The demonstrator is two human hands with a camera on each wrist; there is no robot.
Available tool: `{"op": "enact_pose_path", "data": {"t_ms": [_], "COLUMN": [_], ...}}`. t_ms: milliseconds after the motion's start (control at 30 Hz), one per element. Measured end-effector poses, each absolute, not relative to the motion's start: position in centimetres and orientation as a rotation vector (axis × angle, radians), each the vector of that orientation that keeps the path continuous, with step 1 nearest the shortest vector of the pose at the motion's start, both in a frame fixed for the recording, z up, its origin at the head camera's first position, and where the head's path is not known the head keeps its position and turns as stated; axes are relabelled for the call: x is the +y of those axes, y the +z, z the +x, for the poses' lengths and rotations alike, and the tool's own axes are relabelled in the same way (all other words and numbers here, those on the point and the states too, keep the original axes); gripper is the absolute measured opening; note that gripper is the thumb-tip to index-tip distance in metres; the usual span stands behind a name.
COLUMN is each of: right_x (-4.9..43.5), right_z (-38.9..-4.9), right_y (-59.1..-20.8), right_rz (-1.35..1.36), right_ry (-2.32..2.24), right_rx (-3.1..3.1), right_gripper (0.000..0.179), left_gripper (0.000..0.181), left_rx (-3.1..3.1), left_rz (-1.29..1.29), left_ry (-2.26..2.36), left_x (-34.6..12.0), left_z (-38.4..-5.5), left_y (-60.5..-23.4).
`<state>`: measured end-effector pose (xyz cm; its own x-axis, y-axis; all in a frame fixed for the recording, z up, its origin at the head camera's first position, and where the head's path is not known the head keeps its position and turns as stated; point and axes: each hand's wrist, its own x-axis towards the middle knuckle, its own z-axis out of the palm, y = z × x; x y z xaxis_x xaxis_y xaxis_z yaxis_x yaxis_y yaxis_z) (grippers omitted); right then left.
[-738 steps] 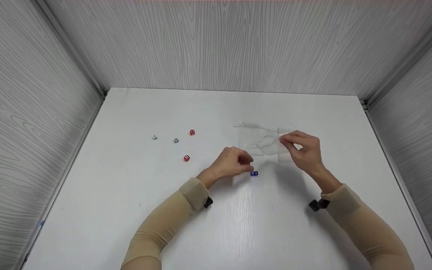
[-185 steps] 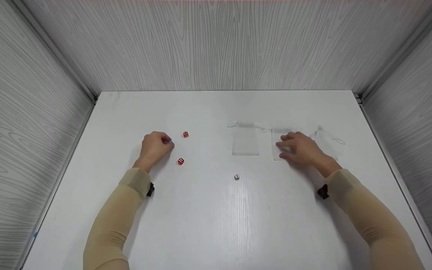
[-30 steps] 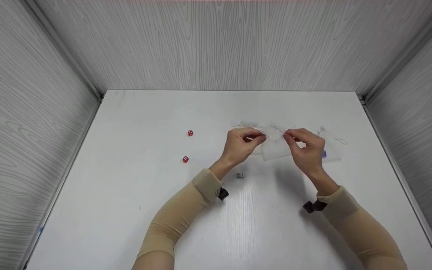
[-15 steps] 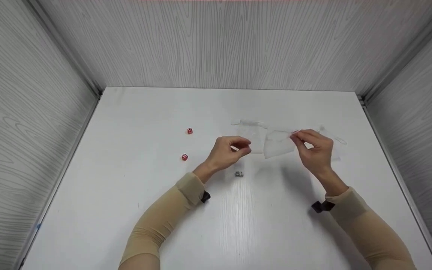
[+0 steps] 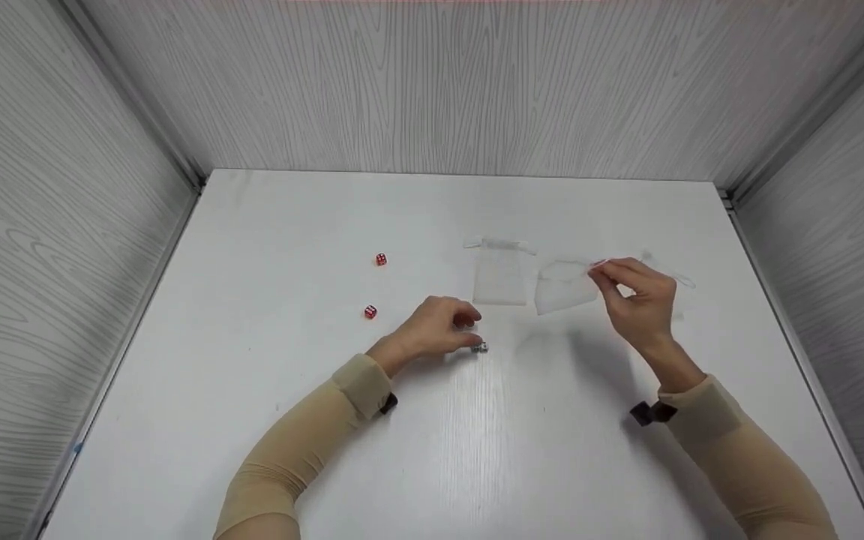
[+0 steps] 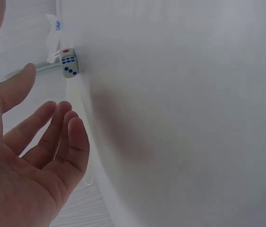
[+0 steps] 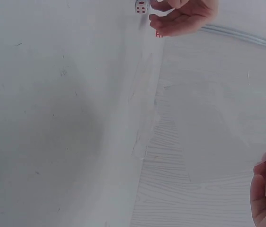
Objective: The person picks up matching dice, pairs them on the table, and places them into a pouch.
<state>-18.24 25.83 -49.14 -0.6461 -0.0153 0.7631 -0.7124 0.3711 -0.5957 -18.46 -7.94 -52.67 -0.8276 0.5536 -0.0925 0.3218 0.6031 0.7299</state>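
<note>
My right hand [image 5: 638, 300] pinches the top edge of a sheer white drawstring pouch [image 5: 563, 292], which hangs above the table with its mouth partly spread. In the right wrist view that pouch [image 7: 222, 127] stretches beside the fingertips. Next to two small white dice [image 5: 484, 347], my left hand [image 5: 436, 328] is held with thumb and fingers apart and nothing between them; in the head view its thumb covers part of the pair. The left wrist view has the white dice [image 6: 69, 64] just past the left hand's [image 6: 43, 151] thumb tip, with coloured pips facing up.
Two red dice, one farther back [image 5: 381, 259] and one nearer [image 5: 370, 312], lie left of the hands. A flat sheer pouch [image 5: 500, 277] rests between the hands, towards the back. Another pouch [image 5: 678, 316] lies partly hidden behind the right hand. Grey wood-grain panels [image 5: 432, 90] enclose the table.
My left hand has let go of the pouch's edge and moved left and nearer to the white dice, fingers parted. The right hand has shifted slightly right, still pinching the pouch.
</note>
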Motion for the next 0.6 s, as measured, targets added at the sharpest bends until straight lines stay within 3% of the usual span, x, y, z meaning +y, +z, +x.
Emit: {"op": "enact_pose_path", "data": {"t_ms": [200, 333, 600], "right_x": [25.94, 25.99, 26.28], "right_z": [-18.09, -18.06, -18.01], "right_y": [-49.11, -49.10, -49.25], "right_rz": [0.632, 0.628, 0.631], "right_ry": [1.322, 1.315, 1.311], "right_rx": [-1.945, -1.949, -1.955], "right_gripper": [0.004, 0.016, 0.018], "left_gripper": [0.029, 0.023, 0.017], "left_rx": [2.540, 2.537, 2.533], "left_rz": [0.732, 0.729, 0.724], "left_ry": [0.939, 0.906, 0.893], "left_x": [-8.04, -7.89, -7.43], "left_z": [-18.22, -18.19, -18.22], "left_y": [-52.76, -52.91, -52.92]}}
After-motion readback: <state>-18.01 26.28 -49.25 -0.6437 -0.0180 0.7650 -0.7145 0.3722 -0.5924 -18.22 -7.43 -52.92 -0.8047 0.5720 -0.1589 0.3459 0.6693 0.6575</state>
